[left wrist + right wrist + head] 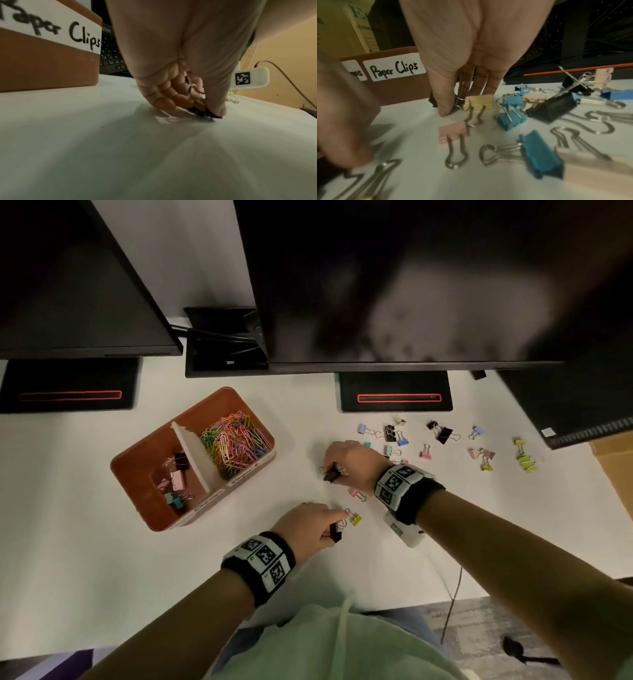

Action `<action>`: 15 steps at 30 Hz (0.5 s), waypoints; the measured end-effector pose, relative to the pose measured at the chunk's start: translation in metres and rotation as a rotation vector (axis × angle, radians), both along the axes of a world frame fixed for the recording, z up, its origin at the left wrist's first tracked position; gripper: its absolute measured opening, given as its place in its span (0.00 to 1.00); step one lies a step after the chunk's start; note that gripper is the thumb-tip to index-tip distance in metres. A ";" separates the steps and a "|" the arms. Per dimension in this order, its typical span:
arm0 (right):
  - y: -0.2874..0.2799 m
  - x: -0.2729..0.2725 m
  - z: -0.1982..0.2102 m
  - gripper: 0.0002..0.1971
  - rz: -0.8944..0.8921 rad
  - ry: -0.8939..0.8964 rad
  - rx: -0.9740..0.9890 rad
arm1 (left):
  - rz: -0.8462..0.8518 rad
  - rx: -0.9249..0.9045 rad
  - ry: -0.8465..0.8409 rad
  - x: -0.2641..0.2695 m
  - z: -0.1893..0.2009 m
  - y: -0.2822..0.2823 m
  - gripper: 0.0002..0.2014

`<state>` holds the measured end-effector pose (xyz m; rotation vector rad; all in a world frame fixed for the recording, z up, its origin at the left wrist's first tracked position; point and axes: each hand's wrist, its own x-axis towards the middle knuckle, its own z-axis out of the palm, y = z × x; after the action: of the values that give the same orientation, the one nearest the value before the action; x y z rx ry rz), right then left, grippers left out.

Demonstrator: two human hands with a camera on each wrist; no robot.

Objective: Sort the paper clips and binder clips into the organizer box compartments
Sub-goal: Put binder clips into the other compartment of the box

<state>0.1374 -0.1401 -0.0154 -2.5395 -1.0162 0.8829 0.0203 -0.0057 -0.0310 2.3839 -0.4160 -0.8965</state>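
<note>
The brown organizer box (147,453) stands left of centre, split by a white divider. Its right compartment holds coloured paper clips (233,440); the left one holds a few binder clips (175,481). My left hand (334,529) pinches a black binder clip (336,534) against the table, seen close in the left wrist view as the black clip (205,113). My right hand (330,470) pinches another black binder clip (330,475), with a pale yellow clip (479,102) beside it. A yellow clip (356,519) and a pink clip (356,494) lie between my hands.
Several loose binder clips (442,445) are scattered to the right on the white table (85,542). Two monitors on black stands (394,392) overhang the back. A keyboard (589,429) and a cardboard box (616,467) sit at the far right. The box label (393,67) reads "Paper Clips".
</note>
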 end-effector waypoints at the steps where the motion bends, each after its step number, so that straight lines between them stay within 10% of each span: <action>1: 0.002 0.000 0.000 0.09 0.004 -0.008 -0.008 | 0.010 0.014 -0.028 0.000 -0.002 -0.002 0.21; 15: 0.022 -0.010 0.010 0.18 -0.062 0.012 0.116 | 0.478 -0.262 -0.153 -0.029 0.014 0.053 0.07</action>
<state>0.1272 -0.1186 -0.0057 -2.4524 -0.9504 0.7976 -0.0084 0.0477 -0.0168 2.1738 -0.0086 -0.4167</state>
